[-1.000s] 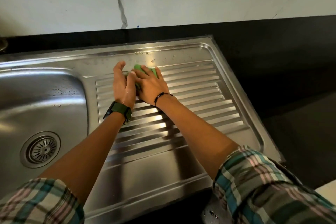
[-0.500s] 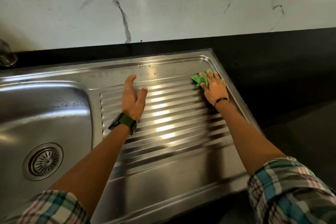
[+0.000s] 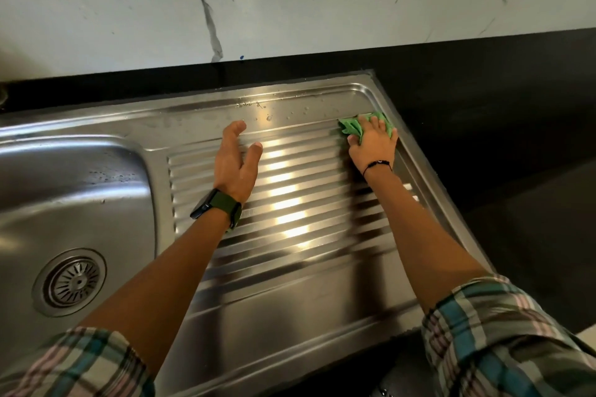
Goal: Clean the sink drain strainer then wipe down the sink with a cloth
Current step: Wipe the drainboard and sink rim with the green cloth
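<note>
I judge we're in the wiping step; the drain strainer [image 3: 70, 281] sits in the basin at far left; my left hand [image 3: 237, 162] hovers flat over the draining ridges, fingers straight, holding nothing; my right hand [image 3: 373, 142] presses the green cloth [image 3: 350, 126] at the sink's [image 3: 290, 306] far right corner; next, a pull back along the rim

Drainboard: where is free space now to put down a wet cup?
The ribbed drainboard is bare between the left hand and the right hand. The flat strip nearer the person is also bare. The far right corner is crowded: the right hand presses the green cloth there.
</note>
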`<state>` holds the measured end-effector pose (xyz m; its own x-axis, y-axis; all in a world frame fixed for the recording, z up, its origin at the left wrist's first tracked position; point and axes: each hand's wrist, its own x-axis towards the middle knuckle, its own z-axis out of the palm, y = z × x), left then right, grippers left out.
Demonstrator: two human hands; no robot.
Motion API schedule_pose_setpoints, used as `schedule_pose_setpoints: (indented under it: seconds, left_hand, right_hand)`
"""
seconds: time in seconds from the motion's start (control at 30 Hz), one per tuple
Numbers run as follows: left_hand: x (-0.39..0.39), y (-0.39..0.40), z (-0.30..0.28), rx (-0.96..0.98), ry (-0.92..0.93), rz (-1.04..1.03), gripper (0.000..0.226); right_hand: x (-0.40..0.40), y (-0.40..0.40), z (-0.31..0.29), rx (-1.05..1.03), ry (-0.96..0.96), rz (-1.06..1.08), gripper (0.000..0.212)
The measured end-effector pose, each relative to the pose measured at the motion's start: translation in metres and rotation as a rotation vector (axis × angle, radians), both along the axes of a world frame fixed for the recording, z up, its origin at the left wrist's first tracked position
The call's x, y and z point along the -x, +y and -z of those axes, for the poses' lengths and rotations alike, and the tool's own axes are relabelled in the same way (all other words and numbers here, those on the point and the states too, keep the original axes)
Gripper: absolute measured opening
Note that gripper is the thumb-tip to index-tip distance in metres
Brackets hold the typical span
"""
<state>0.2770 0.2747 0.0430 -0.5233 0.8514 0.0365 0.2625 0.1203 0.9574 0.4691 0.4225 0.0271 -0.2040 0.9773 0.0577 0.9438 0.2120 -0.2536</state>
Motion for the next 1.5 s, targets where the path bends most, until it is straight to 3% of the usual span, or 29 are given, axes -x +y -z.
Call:
schedule_pose_setpoints:
  seconds: [0.23, 0.4, 0.5, 0.6, 0.67, 0.77, 0.9, 1.13, 1.3, 1.4, 1.5]
  left_hand:
    - [0.0, 0.003, 0.004, -0.001, 0.02, 0.017, 0.058]
    - [-0.001, 0.005, 0.007, -0.005, 0.05, 0.027, 0.054]
    - [0.001, 0.005, 0.009, -0.014, 0.036, 0.031, 0.05]
    - [0.003, 0.003, 0.008, -0.02, -0.01, 0.026, 0.056]
    - [0.004, 0.002, 0.008, -0.026, -0.024, 0.026, 0.056]
    - [0.004, 0.003, 0.009, -0.034, -0.028, 0.034, 0.046]
    - [0.006, 0.003, 0.011, -0.041, -0.04, 0.022, 0.049]
    - [0.005, 0.007, 0.011, -0.071, -0.081, 0.001, 0.052]
    - [0.004, 0.006, 0.01, -0.082, -0.103, 0.026, 0.053]
    - [0.006, 0.005, 0.007, -0.085, -0.147, 0.01, 0.055]
    - [0.012, -0.002, 0.003, -0.119, -0.248, -0.029, 0.057]
  right_hand:
    - [0.036, -0.029, -0.005, 0.019, -0.049, -0.068, 0.046]
    - [0.079, -0.077, -0.003, 0.0, 0.01, -0.261, 0.053]
    - [0.085, -0.092, -0.008, 0.03, 0.281, -0.33, 0.045]
    - [0.063, -0.086, -0.022, 0.087, 0.633, -0.211, 0.034]
    - [0.039, -0.069, -0.028, 0.009, 0.716, -0.079, 0.027]
    - [0.004, -0.032, -0.028, -0.001, 0.628, 0.066, 0.027]
    - [-0.003, -0.009, -0.008, 0.063, 0.325, 0.042, 0.055]
    - [0.029, -0.011, -0.002, -0.065, 0.268, 0.282, 0.041]
    - [0.082, -0.055, -0.001, 0.037, 0.159, 0.149, 0.05]
    - [0.131, -0.099, 0.001, 0.0, 0.173, -0.034, 0.038]
    - [0.149, -0.123, -0.009, 0.092, 0.377, -0.208, 0.027]
